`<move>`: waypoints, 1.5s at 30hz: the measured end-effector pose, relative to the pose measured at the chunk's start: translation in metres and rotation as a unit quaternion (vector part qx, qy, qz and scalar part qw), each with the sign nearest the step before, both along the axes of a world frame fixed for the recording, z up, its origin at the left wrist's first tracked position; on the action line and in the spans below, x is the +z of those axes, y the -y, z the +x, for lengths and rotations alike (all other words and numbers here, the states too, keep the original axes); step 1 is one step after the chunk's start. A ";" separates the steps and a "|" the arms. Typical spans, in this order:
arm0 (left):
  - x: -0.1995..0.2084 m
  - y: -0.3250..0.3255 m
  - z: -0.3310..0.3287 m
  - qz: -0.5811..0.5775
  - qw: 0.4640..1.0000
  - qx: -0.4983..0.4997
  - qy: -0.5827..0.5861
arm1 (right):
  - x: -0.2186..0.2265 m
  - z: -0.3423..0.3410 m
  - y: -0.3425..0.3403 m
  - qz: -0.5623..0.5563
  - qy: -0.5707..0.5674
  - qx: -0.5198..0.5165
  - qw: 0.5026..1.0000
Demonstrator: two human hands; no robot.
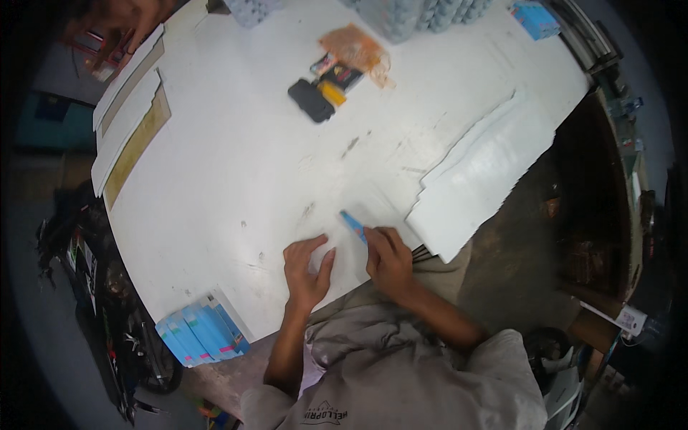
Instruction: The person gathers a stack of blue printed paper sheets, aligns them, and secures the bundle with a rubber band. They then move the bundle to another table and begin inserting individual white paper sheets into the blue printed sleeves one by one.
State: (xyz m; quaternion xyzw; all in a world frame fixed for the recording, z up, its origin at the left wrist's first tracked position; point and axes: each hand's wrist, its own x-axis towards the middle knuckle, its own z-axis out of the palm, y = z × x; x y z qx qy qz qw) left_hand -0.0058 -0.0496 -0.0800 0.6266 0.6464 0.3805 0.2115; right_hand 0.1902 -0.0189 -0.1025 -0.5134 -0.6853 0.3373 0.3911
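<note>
My right hand (389,261) is closed on a narrow blue piece (351,223) near the table's front edge. The blue piece sticks out forward and to the left from the fingers; whether it is a folded card or a flat box, I cannot tell. To its left, my left hand (307,269) lies open at the table's surface, thumb and fingers apart, holding nothing I can see. A faint, clear-looking sheet seems to lie beneath and beyond the right hand, though its edges are hard to make out. Dark stripes show just right of my right hand.
White sheets (476,188) overlap along the right edge. Blue packs (203,331) stand at the front left corner. Farther back lie a dark case (311,100), an orange bag (352,47) and grey-white bundles (390,18). Another person's hand (140,29) is by the far left boards (136,140).
</note>
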 end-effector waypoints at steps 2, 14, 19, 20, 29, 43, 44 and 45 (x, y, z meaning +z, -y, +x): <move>-0.006 0.002 -0.001 0.021 0.999 -0.018 -0.015 | 0.007 -0.014 -0.009 0.030 0.076 0.001 0.997; 0.000 -0.019 0.002 -0.053 0.918 -0.284 -0.270 | 0.025 -0.021 -0.010 -0.127 0.208 0.094 0.965; 0.017 -0.017 0.000 -0.084 0.922 -0.321 -0.201 | 0.047 0.041 -0.006 0.157 0.256 -0.085 0.950; 0.020 -0.015 0.001 -0.090 0.922 -0.310 -0.213 | 0.057 0.058 -0.006 0.192 0.365 -0.112 0.904; 0.008 0.002 0.012 -0.080 0.928 -0.257 -0.259 | 0.030 0.016 -0.005 0.110 0.201 -0.041 0.973; -0.007 -0.001 -0.002 -0.032 0.927 -0.301 -0.219 | 0.039 0.004 0.018 0.144 0.123 -0.011 0.982; -0.003 -0.004 -0.005 -0.035 0.925 -0.309 -0.220 | 0.034 0.009 0.021 0.146 0.163 0.011 0.976; 0.001 -0.005 -0.008 -0.044 0.922 -0.310 -0.228 | 0.031 0.009 0.020 0.140 0.172 0.019 0.975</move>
